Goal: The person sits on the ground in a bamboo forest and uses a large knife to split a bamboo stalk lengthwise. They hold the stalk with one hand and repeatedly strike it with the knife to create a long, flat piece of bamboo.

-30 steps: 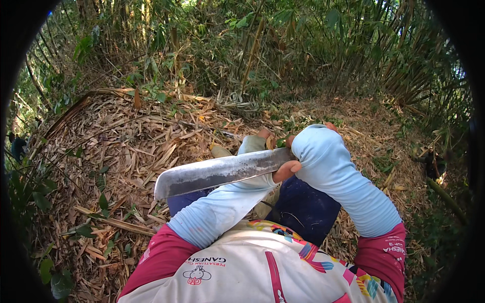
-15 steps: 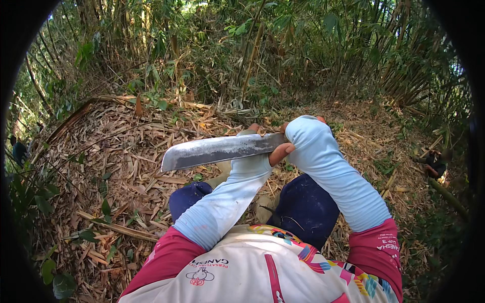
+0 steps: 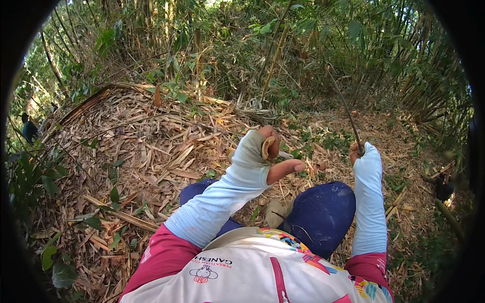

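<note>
My right hand point(image 3: 361, 153), in a light blue sleeve, grips a machete point(image 3: 348, 111). The blade points up and away to the far left and shows almost edge-on, as a thin dark line. At the middle, my left hand point(image 3: 270, 151) has its fingers curled and its thumb stretched out to the right. A tan curved piece point(image 3: 268, 147) shows at those fingers; it looks like a bit of bamboo or wood, but its exact kind is hard to make out. The two hands are well apart, both above my knees in dark blue trousers point(image 3: 323, 214).
Dry fallen leaves point(image 3: 151, 161) cover the ground. Dense bamboo stems point(image 3: 275, 60) stand across the back. A long split stalk point(image 3: 121, 217) lies at the left. One person point(image 3: 29, 129) is at the far left; a dark shape point(image 3: 444, 188), perhaps another person, is at the right.
My right hand has swung out to the right with the machete, whose broad blade lay across my left hand before. The tan piece at my left fingers now shows clearly.
</note>
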Tool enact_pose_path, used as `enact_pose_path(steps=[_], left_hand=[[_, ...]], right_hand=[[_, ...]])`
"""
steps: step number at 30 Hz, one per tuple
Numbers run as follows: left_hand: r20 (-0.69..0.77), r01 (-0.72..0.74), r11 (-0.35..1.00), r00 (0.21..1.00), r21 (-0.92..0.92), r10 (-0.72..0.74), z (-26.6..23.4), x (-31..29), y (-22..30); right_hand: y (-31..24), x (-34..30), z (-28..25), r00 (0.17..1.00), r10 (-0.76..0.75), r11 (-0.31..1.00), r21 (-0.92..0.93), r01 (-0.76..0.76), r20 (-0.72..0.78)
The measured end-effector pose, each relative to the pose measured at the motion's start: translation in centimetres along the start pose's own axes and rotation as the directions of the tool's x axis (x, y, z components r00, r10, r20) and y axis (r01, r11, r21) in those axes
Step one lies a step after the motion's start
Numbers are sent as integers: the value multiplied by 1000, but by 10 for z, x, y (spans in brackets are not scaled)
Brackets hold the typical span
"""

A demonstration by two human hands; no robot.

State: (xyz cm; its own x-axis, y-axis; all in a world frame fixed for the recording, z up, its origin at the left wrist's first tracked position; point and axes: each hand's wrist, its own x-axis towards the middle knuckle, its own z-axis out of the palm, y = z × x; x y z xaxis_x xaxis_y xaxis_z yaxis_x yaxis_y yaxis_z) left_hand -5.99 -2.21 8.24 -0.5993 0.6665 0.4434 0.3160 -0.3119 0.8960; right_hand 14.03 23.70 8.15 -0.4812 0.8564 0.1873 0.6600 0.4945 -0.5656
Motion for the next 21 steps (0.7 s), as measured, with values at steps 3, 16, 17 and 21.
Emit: enact_pose_path(steps=[3,16,17,21], left_hand=[[64,23,986,998,-167,-13,5,6,6],[423,425,690,887,-586,-186,1,6,6],[420,438,663,885,-607,-200,1,6,4],[403,484,620,872,-617,-279,1,4,-1]], right_hand=[[5,-19,12,997,-69,973,218,75,-37],[-10,-40,35,984,-174,984,50,172,48],[-12,-41,35,981,-190,981,48,188,46],[-17,-44,34,976,-216,975,-47,217,32]])
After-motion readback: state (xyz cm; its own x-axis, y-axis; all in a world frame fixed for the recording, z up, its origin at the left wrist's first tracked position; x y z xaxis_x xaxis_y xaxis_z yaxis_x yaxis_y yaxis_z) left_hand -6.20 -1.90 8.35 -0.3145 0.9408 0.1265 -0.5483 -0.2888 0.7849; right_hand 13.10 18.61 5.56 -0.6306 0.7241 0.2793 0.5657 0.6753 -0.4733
